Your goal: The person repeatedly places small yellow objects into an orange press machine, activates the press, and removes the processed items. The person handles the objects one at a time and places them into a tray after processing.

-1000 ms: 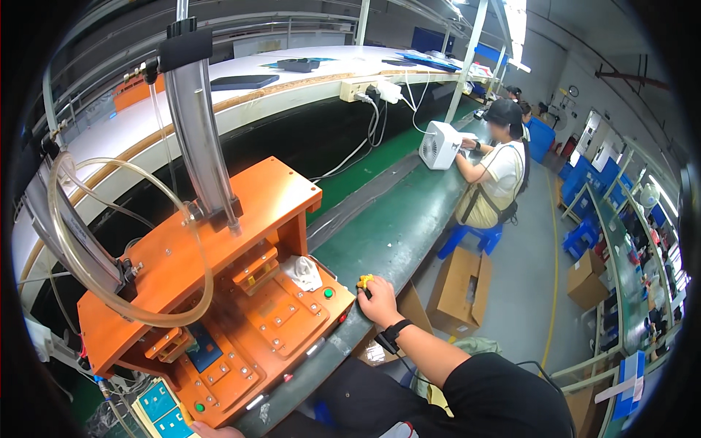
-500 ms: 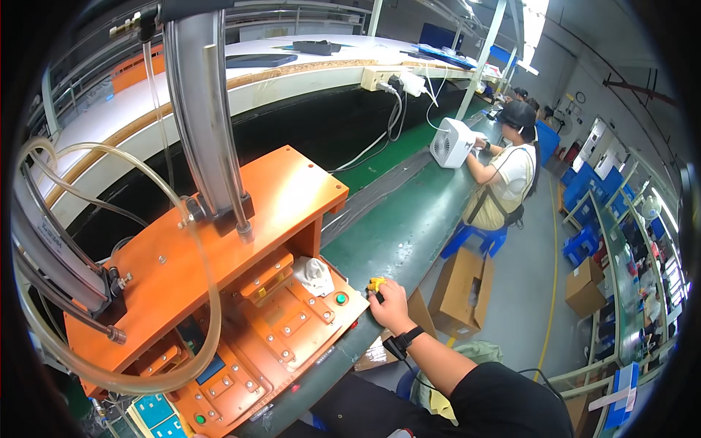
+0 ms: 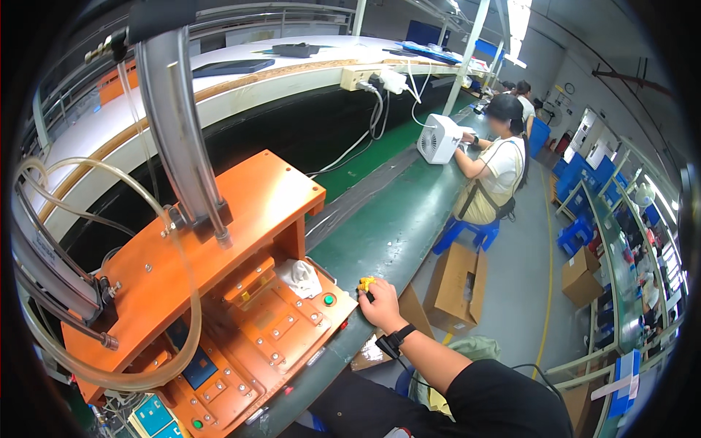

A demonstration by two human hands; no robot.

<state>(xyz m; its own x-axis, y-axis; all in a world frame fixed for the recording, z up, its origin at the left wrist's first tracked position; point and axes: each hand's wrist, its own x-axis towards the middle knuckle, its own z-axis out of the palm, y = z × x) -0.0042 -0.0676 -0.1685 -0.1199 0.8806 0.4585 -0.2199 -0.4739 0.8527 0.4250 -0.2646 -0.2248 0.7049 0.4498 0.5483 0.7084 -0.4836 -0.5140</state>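
Observation:
My right hand (image 3: pixel 381 306) is at the green bench edge, just right of an orange press (image 3: pixel 241 219). Its fingers are closed around a small yellow and black piece (image 3: pixel 366 283), whose kind I cannot make out. A black band (image 3: pixel 396 340) circles that wrist. On the press bed, near the hand, sit a green button (image 3: pixel 328 300) and a crumpled white cloth (image 3: pixel 300 279). Farther left, a dark blue flat piece (image 3: pixel 200 368) lies in the press's lower fixture. My left hand is not in view.
Clear air hoses (image 3: pixel 191 321) loop in front of the press cylinders (image 3: pixel 175 117). Along the green bench (image 3: pixel 380 233) stands a white fan (image 3: pixel 439 139), with a co-worker (image 3: pixel 496 160) seated beyond. Cardboard boxes (image 3: pixel 454 288) stand on the floor to the right.
The whole view has shifted slightly, so the press and bench appear farther left. More of the dark blue flat piece shows. My right hand keeps its closed grip beside the press.

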